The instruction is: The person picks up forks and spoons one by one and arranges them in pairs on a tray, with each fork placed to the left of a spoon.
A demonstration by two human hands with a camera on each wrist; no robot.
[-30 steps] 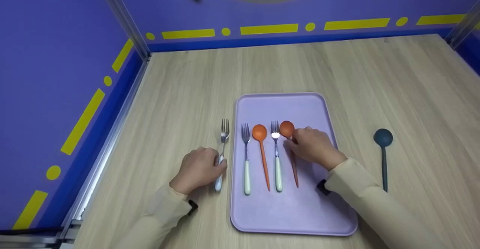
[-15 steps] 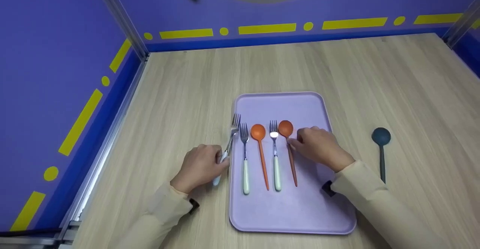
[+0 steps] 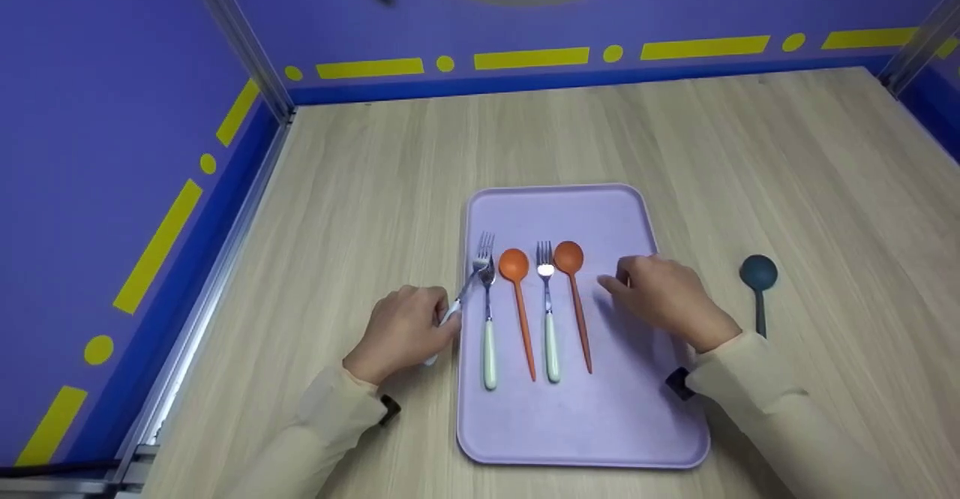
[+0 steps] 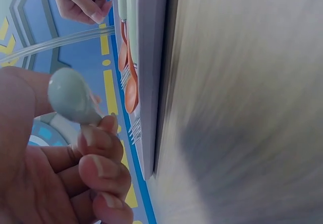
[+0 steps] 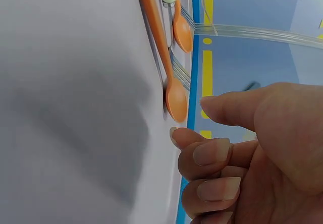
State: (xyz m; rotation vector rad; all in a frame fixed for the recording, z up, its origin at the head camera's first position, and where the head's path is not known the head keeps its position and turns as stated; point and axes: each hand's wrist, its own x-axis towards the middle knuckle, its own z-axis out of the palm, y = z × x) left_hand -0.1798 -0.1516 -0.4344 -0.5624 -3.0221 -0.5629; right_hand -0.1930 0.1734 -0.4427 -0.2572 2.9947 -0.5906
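Note:
In the head view my left hand point(image 3: 405, 330) grips a fork point(image 3: 484, 251) at the left edge of the lilac tray point(image 3: 585, 431). The fork leans to the right, and its tines overlap the tray's leftmost fork point(image 3: 490, 356). Its pale rounded handle end point(image 4: 70, 95) juts out between thumb and fingers in the left wrist view. My right hand point(image 3: 671, 300) hovers over the tray's right side, holding nothing, its thumb apart from the loosely bent fingers. Nearest to it lies an orange spoon point(image 3: 580, 308). Left of that spoon are a green-handled fork point(image 3: 551, 345) and another orange spoon point(image 3: 523, 311).
A dark blue-green spoon point(image 3: 758, 274) lies on the wooden table point(image 3: 825, 184) to the right, its handle partly behind the right sleeve point(image 3: 772, 401). Blue panels point(image 3: 525, 19) with yellow marks border the table at the back and left.
My left hand has lifted the fork from the table and tilted it rightward over the tray's edge. My right hand has let go of the orange spoon and drawn back to the right.

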